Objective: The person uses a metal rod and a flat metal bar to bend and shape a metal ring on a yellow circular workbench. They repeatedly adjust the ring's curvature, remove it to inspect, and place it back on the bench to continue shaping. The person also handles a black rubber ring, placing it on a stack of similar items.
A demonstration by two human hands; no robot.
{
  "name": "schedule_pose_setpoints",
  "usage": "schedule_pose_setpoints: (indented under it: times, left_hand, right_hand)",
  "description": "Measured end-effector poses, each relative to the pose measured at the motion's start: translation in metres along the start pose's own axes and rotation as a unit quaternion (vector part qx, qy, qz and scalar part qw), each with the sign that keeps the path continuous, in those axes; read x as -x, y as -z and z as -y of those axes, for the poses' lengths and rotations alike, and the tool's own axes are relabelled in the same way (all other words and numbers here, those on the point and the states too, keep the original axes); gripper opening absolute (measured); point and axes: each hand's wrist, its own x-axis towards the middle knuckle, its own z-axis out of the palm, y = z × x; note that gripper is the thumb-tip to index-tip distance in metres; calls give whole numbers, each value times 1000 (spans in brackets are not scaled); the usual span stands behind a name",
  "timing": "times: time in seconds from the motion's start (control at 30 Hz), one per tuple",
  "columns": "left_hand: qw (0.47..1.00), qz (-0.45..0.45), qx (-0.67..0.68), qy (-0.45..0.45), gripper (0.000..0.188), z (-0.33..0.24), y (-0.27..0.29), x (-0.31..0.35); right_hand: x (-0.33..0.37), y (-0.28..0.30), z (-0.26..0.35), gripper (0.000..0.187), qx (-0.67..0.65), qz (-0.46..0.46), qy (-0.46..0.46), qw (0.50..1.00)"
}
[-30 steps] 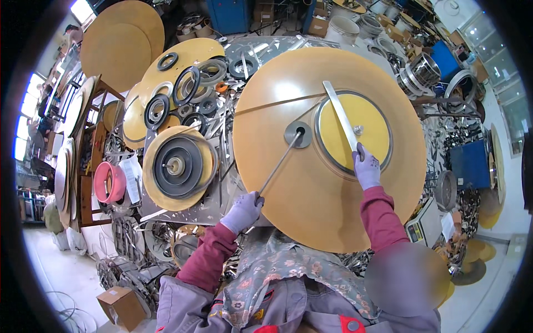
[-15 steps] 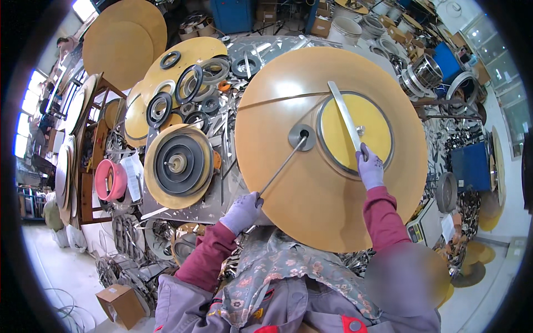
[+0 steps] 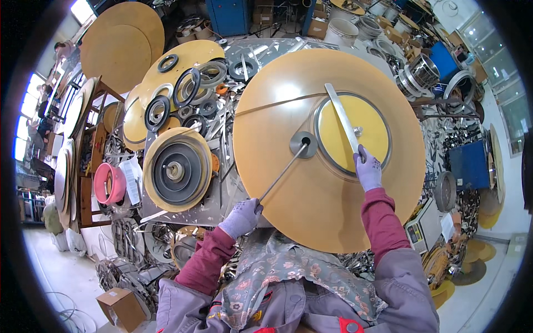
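My left hand, in a lavender glove, is closed around the lower end of a thin metal rod. The rod's far end meets a hole in a round grey disc on the big tan disc. My right hand, gloved too, grips the near end of a flat metal strip. That strip lies at a slant across a yellow round plate with a dark rim, left of its small metal knob. A thin dark band stretches leftward from the plate over the tan disc.
Left of the tan disc, a smaller disc carries dark stepped rings. Black rings and metal offcuts litter the grey table. A pink bowl stands at the left edge. A scale is at my right.
The grey disc and the rod's end in it sit slightly nearer to me on the tan disc. My right hand and the metal strip hold their place; the view has shifted a little.
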Motion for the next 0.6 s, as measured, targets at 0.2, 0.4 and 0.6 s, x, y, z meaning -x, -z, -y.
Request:
schedule_pose_setpoints:
  times: [0.2,0.4,0.6]
  left_hand:
    - [999,-18,24,-14,21,6,-7,1]
    - [1000,-15,3,0,21,10,-5,2]
    - [999,7,-7,-33,22,13,-8,5]
  right_hand:
    - [0,-2,-5,45,-6,-5,2,1000]
    - [0,-1,-4,45,-2,4,2,1000]
    - [3,1,1,45,-3,3,4,1000]
